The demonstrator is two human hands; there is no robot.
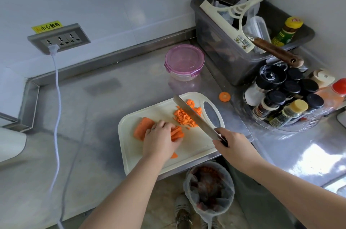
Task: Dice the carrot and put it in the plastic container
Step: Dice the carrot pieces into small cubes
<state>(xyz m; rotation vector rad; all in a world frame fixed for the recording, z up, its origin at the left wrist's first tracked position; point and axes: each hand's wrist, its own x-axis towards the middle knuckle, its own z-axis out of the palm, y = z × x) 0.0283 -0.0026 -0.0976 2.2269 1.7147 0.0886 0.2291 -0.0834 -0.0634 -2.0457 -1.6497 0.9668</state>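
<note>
The left hand (161,138) curls its fingers over a bunch of carrot sticks (177,133) on the white cutting board (149,161) and holds them down tight. The right hand (231,144) wraps round the knife (192,116) handle, with the blade over the pile of small carrot bits (187,116). A big carrot chunk (143,128) lies by the left hand. The plastic container (184,62) sits behind the board, lid on (so nothing can go in yet). If fingertips poke out past the sticks, the blade could nick them.

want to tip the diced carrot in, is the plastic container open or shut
Shut: the pink lid sits flat on the plastic container.
</note>
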